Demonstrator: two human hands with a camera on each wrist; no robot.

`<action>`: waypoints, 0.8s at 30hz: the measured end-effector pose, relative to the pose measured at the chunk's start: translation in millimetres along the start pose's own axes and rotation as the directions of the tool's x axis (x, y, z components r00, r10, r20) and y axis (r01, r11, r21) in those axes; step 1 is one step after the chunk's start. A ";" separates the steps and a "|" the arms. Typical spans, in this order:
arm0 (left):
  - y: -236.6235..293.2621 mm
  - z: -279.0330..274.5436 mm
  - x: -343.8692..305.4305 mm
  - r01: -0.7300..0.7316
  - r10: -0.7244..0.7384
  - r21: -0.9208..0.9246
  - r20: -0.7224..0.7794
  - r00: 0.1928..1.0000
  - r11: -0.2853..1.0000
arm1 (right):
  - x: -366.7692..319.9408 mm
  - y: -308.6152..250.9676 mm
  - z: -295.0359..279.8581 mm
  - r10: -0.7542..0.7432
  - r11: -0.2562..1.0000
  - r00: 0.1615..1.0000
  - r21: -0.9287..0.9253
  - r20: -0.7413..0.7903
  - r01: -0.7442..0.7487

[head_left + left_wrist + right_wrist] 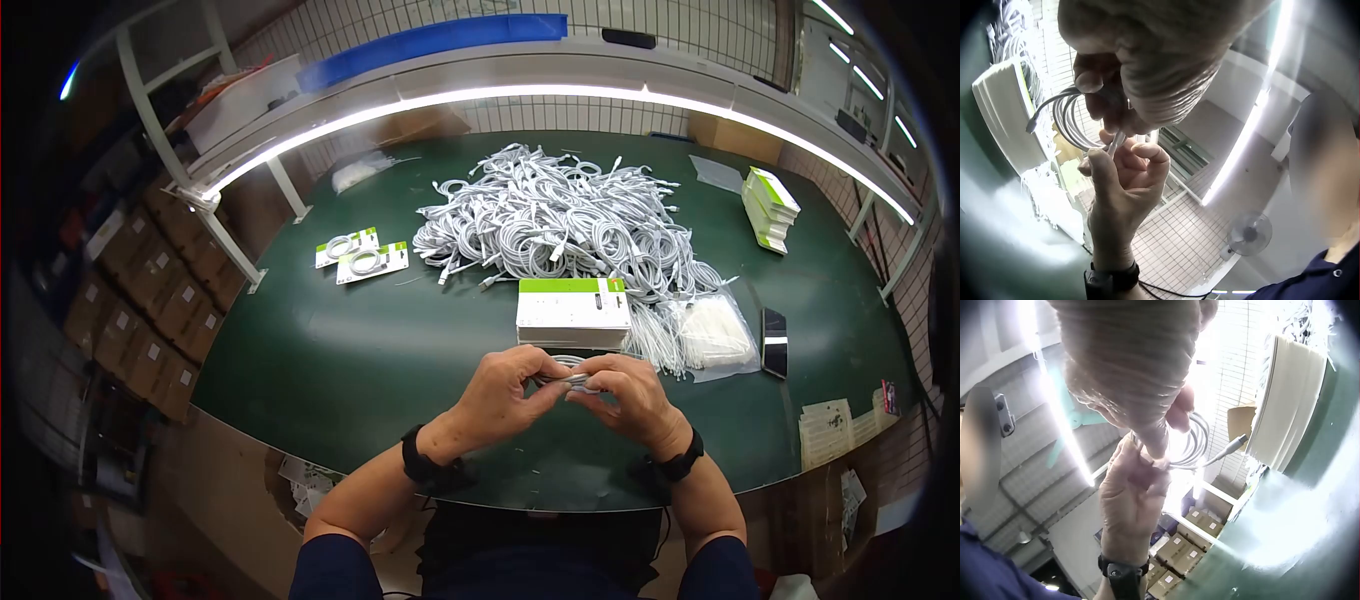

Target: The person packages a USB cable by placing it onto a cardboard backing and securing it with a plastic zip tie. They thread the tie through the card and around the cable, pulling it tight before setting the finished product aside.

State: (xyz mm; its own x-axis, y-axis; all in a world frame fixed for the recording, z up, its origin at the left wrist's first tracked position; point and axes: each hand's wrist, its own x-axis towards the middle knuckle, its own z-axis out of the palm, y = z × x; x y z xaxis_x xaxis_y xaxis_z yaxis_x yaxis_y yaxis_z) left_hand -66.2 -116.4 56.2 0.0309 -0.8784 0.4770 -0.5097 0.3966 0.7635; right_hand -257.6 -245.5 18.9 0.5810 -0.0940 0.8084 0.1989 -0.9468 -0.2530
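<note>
A coiled light-grey cable (567,361) is held between both hands, close to the near side of a stack of white-and-green packaging cards (572,306). My left hand (497,388) pinches the coil between thumb and fingers. From the other side, my right hand (637,397) pinches it too, thumb and fingertips meeting near the left ones. In the left wrist view the coil's loops (1067,122) hang beside the fingers, one connector end sticking out. The right wrist view shows that connector (1235,444) pointing toward the card stack (1289,403).
A large heap of similar cables (570,215) covers the table's far middle. Right of the card stack lie a bag of white ties (718,332) and a phone (774,342). Two carded cables (372,262) lie left; more cards (769,208) stand at the far right.
</note>
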 end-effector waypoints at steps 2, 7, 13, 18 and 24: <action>3.7 0.3 -4.9 0.016 -0.016 0.012 -0.016 1.000 1.000 | 0.4 -0.7 -0.4 -0.021 1.000 0.999 -0.006 0.028 0.021; 5.3 1.7 -9.3 0.040 -0.041 -0.038 -0.032 0.999 0.998 | -0.1 -1.9 -1.4 -0.040 0.996 0.999 0.072 -0.036 0.042; 13.4 0.7 -9.0 -0.019 0.019 0.023 -0.007 1.000 1.000 | 1.0 -8.5 -8.1 0.138 0.955 0.990 0.270 -0.030 -0.125; 4.0 -4.7 10.6 -0.354 0.333 0.203 0.133 0.934 0.913 | 17.7 -16.9 -28.0 0.305 0.896 0.923 0.257 0.233 -0.361; -6.4 -2.0 23.1 -0.500 0.435 0.287 0.263 0.861 0.817 | 16.3 -8.3 -31.9 0.290 0.898 0.896 0.229 0.335 -0.376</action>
State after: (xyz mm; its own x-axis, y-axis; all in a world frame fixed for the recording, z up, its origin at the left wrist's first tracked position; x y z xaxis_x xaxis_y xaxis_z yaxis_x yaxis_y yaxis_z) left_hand -60.5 -138.7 63.2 -0.4211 -0.6543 0.6281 -0.6784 0.6869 0.2607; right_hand -275.0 -249.0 51.2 0.8432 -0.2556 0.4730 0.1408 -0.7440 -0.6532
